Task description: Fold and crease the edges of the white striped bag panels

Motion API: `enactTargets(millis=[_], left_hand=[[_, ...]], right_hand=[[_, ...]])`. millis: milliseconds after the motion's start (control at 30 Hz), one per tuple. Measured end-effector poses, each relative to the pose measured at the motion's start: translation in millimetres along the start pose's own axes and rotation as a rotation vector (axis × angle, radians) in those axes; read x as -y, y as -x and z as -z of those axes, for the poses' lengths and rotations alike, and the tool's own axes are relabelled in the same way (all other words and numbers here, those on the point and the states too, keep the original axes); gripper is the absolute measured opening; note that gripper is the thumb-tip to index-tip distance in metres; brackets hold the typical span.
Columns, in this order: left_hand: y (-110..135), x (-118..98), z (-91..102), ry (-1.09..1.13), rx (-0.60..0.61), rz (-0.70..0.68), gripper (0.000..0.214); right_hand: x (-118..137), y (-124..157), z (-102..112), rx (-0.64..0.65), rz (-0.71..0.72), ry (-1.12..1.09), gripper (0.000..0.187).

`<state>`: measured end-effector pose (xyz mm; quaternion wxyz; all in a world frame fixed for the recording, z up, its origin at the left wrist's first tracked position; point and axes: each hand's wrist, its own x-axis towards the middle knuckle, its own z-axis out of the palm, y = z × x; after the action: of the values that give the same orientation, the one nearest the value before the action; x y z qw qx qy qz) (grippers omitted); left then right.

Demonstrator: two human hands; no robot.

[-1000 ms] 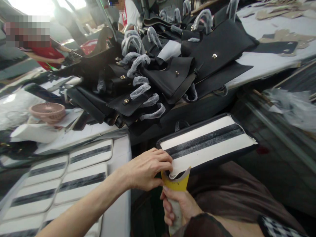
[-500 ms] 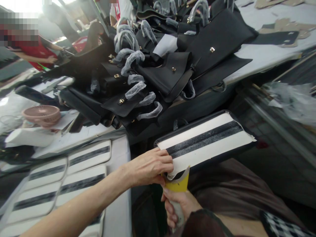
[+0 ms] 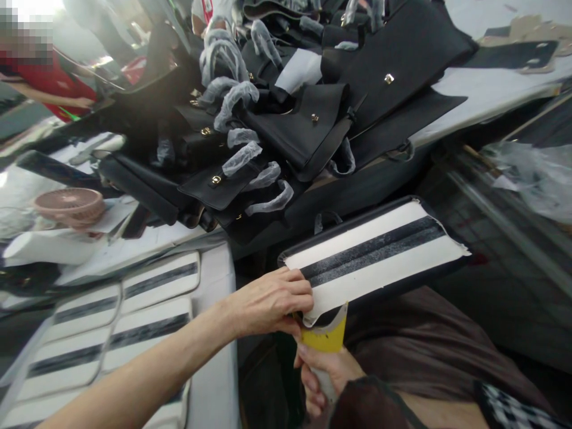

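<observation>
A black bag (image 3: 348, 227) lies across my lap, with a white panel (image 3: 379, 281) facing up that has a dark rough stripe along its middle. My left hand (image 3: 279, 300) is closed on the panel's near left corner, fingers curled over the top and thumb low at the edge. Just below that corner, my right hand (image 3: 328, 372) grips a scraper (image 3: 328, 338) with a yellow blade and pale handle. The blade's curved edge is right at the bag's border; whether it touches is hard to see.
At left, several white panels (image 3: 154, 301) with dark stripes lie on a light table (image 3: 214, 333). Black bags (image 3: 313, 128) with plastic-wrapped handles are heaped ahead. A pink fan (image 3: 69, 205) and white roll (image 3: 47, 247) stand left. A person in red (image 3: 71, 89) works beyond.
The view has shifted slightly, so the heap sits a little higher and further left. The scraper has moved slightly right and down relative to my left hand, which keeps its hold on the corner.
</observation>
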<state>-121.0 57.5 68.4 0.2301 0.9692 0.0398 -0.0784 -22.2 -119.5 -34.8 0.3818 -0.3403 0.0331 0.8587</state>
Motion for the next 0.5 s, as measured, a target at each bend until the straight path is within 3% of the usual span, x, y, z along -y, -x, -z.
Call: enactTargets(millis=[167,500], left_hand=[[-3,1,5.4,-0.013,0.011,-0.025,0.03],[-4,3,-1.4,0.022,0.008,0.008,0.031]], right_hand=[[-6,0,-5,-0.003,0.001,-0.045,0.051],[6,6,3,-0.058,0.054,0.121,0.051]])
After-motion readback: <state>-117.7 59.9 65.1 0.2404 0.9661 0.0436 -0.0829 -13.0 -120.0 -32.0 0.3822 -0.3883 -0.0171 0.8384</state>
